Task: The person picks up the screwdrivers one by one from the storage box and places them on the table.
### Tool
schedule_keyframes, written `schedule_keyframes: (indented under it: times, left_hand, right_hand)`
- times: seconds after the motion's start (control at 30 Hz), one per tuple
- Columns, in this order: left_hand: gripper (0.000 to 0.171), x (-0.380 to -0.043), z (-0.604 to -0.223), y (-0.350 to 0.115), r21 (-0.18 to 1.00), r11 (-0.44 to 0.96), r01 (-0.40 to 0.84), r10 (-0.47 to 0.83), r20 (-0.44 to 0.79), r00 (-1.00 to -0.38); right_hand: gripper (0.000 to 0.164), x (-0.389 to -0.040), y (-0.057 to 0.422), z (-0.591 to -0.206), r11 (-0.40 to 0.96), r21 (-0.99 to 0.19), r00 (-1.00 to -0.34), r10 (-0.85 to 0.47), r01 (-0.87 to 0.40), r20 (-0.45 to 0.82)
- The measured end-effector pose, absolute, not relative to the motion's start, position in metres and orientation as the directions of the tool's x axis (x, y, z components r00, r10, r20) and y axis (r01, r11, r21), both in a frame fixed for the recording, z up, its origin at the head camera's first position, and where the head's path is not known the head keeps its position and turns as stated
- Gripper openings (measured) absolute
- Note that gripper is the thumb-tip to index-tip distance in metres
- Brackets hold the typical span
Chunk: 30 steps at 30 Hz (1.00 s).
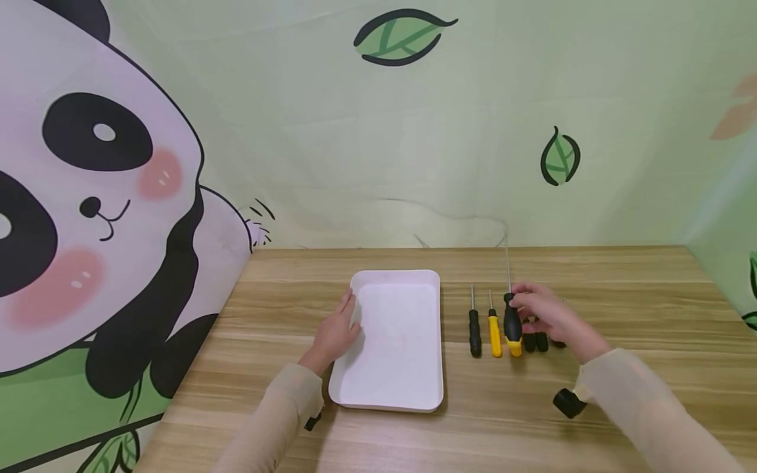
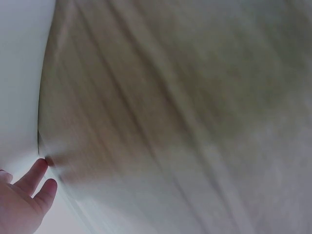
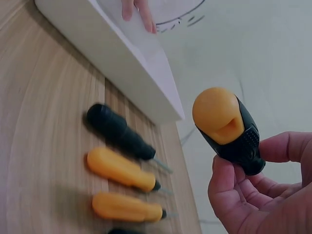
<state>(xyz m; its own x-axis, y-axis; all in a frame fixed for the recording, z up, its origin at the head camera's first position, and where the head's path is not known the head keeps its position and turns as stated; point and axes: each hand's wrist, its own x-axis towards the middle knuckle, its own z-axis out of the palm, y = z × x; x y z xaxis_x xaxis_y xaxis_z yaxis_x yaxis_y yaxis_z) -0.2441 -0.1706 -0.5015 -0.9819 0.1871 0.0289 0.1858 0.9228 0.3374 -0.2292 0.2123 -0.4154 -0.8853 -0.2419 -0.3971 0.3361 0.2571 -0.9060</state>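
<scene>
My right hand [image 1: 547, 312] holds a large screwdriver [image 1: 512, 322] with a black and yellow handle, thumb and fingers pinching it near the shaft end. Its long thin shaft points toward the back wall. The right wrist view shows the rounded yellow butt [image 3: 217, 112] raised above the table. On the left, my other hand [image 1: 336, 332] rests against the left side of a white rectangular tray [image 1: 439, 341], fingers fairly straight along the rim. Between tray and right hand lie a black screwdriver [image 1: 475, 332] and a yellow screwdriver [image 1: 495, 335]; another yellow screwdriver [image 3: 126, 207] appears in the right wrist view.
Several dark handles [image 1: 541, 341] lie partly hidden under the right hand. The wooden table [image 1: 503, 420] ends at a pale green backdrop [image 1: 296, 131] with leaves and a panda. Near the right cuff is a black wrist device [image 1: 569, 403].
</scene>
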Motion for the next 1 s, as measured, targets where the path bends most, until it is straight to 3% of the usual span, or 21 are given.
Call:
schedule_keyframes:
  times: [0.67,1.0]
  left_hand:
    - [0.058,-0.245,-0.503,-0.17,0.33,0.926,0.186,0.184,0.035,-0.982]
    - [0.057,-0.244,-0.502,-0.17,0.328,0.926,0.189,0.185,0.044,-0.982]
  right_hand:
    - [0.043,-0.23,0.27,-0.432,0.251,-0.899,-0.876,-0.242,0.36,-0.418]
    - [0.043,-0.23,0.296,-0.442,0.314,-0.881,-0.873,-0.226,0.354,-0.431]
